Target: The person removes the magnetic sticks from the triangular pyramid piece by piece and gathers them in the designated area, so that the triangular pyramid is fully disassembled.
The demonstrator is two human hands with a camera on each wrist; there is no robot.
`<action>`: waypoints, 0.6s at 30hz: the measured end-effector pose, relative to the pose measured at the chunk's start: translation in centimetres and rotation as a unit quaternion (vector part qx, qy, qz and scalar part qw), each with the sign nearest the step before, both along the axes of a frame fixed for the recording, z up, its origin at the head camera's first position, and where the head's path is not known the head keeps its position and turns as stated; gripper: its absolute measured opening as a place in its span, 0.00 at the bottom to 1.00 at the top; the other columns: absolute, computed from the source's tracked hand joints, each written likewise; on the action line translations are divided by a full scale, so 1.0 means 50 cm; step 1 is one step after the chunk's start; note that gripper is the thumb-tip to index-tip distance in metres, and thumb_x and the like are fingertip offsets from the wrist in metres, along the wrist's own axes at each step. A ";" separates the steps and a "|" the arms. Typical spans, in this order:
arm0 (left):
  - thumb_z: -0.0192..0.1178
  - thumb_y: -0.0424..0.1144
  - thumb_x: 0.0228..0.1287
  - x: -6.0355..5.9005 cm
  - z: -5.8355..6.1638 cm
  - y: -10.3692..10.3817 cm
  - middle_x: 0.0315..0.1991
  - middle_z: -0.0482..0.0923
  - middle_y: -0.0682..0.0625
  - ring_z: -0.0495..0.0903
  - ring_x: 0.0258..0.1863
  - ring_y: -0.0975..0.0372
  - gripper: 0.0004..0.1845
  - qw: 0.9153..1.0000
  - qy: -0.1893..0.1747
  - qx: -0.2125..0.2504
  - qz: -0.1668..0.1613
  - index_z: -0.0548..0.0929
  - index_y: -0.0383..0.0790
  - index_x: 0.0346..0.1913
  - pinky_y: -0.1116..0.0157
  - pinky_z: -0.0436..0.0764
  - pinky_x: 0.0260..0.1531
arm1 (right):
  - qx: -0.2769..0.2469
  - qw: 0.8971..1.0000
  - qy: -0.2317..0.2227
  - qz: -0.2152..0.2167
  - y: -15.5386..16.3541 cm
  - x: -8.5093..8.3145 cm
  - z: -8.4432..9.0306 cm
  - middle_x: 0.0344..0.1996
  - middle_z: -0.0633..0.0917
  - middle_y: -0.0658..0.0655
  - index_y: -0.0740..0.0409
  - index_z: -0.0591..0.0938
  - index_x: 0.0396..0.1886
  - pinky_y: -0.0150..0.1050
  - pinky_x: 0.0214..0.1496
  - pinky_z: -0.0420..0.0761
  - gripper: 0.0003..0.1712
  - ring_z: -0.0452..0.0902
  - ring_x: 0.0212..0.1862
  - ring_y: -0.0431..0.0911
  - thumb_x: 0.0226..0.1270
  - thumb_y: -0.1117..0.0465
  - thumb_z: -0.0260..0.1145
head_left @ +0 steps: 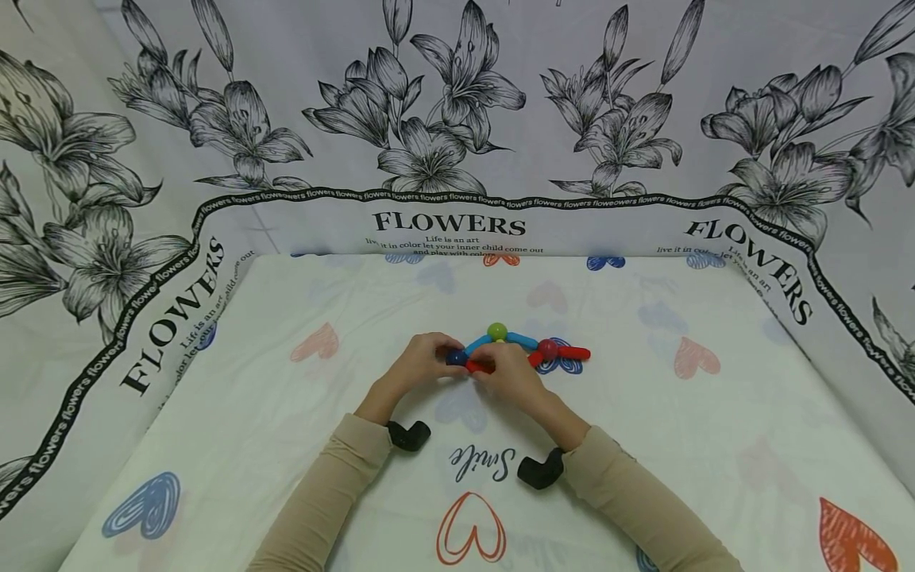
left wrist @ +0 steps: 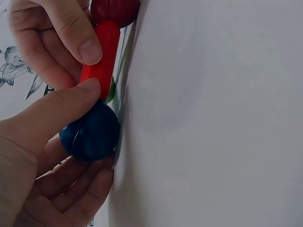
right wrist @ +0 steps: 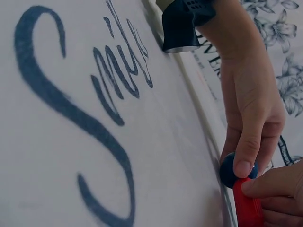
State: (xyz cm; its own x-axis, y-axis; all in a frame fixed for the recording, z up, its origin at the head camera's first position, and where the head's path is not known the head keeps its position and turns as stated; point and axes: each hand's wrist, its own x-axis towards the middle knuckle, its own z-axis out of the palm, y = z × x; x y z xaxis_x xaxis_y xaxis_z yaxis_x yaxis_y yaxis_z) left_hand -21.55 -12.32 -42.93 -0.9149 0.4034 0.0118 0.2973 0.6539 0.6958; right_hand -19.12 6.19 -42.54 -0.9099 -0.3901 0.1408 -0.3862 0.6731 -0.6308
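My left hand [head_left: 422, 359] holds a dark blue ball [left wrist: 92, 135], its fingers curled under it and the thumb tip at the end of a red rod [left wrist: 109, 59]. With thumb and fingers, my right hand [head_left: 516, 377] pinches that same rod, which meets the blue ball. Light blue rods [head_left: 522, 341] run from the blue ball up to a green ball [head_left: 496, 330] and on to a dark red ball [head_left: 548, 349]. From the dark red ball another red rod [head_left: 575, 353] sticks out to the right. My right hand hides part of the structure's lower side.
A white cloth [head_left: 250, 445] printed with hearts and the word Smile covers the table. Behind it hangs a flower-printed curtain [head_left: 608, 171]. Black wrist mounts [head_left: 542, 469] sit at both of my sleeve cuffs.
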 end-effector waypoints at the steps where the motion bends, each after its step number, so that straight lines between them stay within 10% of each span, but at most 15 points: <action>1: 0.73 0.40 0.51 0.000 0.000 0.001 0.46 0.85 0.42 0.82 0.43 0.57 0.21 1.000 0.001 -0.001 0.000 0.85 0.34 0.48 0.63 0.82 0.46 | 0.001 1.000 -0.001 -0.001 0.000 0.000 0.000 0.39 0.89 0.54 0.58 0.87 0.42 0.41 0.50 0.85 0.11 0.81 0.41 0.44 0.58 0.65 0.71; 18: 0.70 0.35 0.53 -0.002 -0.002 0.003 0.44 0.84 0.39 0.84 0.43 0.54 0.17 1.000 -0.006 0.000 -0.012 0.83 0.31 0.46 0.62 0.85 0.45 | -0.005 1.000 0.000 -0.009 -0.002 0.000 -0.002 0.38 0.89 0.55 0.58 0.88 0.40 0.41 0.49 0.86 0.10 0.82 0.39 0.44 0.57 0.67 0.71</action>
State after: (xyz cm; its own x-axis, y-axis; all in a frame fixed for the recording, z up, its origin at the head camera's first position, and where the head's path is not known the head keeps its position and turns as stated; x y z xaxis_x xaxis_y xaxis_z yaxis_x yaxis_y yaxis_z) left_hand -21.68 -12.19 -43.04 -0.9054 0.4246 0.0012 0.3041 0.6466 0.6996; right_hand -19.12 6.07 -42.66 -0.9167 -0.3722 0.1451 -0.3743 0.6733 -0.6376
